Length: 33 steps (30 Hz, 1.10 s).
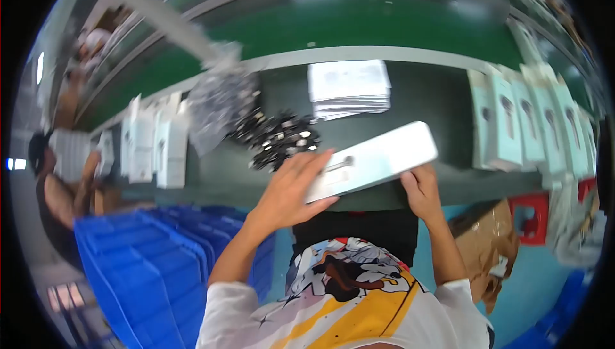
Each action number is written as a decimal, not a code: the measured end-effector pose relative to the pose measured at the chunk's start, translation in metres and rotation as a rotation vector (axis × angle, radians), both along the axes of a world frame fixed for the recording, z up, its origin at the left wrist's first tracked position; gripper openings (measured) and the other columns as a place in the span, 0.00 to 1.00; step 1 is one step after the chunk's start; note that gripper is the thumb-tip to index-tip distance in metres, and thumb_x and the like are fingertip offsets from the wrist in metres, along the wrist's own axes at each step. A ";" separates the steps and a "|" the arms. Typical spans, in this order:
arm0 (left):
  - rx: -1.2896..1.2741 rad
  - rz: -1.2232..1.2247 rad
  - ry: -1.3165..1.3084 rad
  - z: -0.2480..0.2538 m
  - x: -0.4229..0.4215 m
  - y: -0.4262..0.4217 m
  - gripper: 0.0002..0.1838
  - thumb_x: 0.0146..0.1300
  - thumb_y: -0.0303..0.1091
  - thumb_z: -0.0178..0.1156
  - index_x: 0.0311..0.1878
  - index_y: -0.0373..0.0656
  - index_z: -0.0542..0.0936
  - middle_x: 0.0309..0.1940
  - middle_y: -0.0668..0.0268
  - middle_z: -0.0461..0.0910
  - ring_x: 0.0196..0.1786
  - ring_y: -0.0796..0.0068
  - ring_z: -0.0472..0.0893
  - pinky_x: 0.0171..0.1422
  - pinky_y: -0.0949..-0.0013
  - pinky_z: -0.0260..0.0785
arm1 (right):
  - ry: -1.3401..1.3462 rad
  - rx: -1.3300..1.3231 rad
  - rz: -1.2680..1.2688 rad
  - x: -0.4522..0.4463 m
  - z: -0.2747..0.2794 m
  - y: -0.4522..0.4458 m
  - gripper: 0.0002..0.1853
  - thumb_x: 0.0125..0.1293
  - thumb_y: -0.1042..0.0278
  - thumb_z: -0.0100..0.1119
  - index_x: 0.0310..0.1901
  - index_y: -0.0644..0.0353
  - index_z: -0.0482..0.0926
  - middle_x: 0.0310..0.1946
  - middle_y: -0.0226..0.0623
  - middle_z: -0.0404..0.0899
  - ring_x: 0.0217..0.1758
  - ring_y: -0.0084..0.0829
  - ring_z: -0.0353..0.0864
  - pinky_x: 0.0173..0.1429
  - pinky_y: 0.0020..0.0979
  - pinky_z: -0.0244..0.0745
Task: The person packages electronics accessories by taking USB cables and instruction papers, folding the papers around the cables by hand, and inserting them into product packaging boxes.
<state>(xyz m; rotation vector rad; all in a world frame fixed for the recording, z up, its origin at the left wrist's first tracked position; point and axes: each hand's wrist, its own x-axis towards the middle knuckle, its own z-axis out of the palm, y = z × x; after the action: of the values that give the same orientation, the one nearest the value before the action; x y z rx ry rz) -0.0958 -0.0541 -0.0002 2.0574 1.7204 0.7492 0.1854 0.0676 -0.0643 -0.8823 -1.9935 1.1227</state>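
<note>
A long white box (384,155) with a small dark product picture on its face is held tilted above the near edge of the workbench, its right end higher. My left hand (289,189) grips the box's left end, thumb below and fingers over the top. At the lower right side, my right hand (421,190) is closed against the box, its fingers partly hidden beneath it. Just beyond my left hand lies a pile of small black parts with shiny metal ends (282,137). A stack of white printed sheets (349,88) lies behind the box.
A clear plastic bag (221,102) of dark items sits left of the pile. Similar boxes stand upright at right (506,118) and left (172,150). A green conveyor (397,19) runs behind. Below are blue crates (141,259), a brown carton (490,246) and a red stool (532,221). A co-worker (61,202) is far left.
</note>
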 end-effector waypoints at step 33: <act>0.312 0.996 0.897 0.017 -0.247 -0.098 0.26 0.66 0.37 0.67 0.64 0.35 0.79 0.58 0.43 0.80 0.63 0.41 0.75 0.69 0.49 0.66 | 0.014 0.002 -0.059 -0.024 0.015 0.005 0.07 0.66 0.80 0.62 0.45 0.67 0.84 0.43 0.40 0.85 0.39 0.33 0.81 0.45 0.30 0.77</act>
<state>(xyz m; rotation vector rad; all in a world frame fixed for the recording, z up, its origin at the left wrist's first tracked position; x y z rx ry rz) -0.3427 -0.1520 0.0171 1.7035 3.4260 0.2961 0.1618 0.0728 -0.0490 -0.9239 -1.9437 1.0907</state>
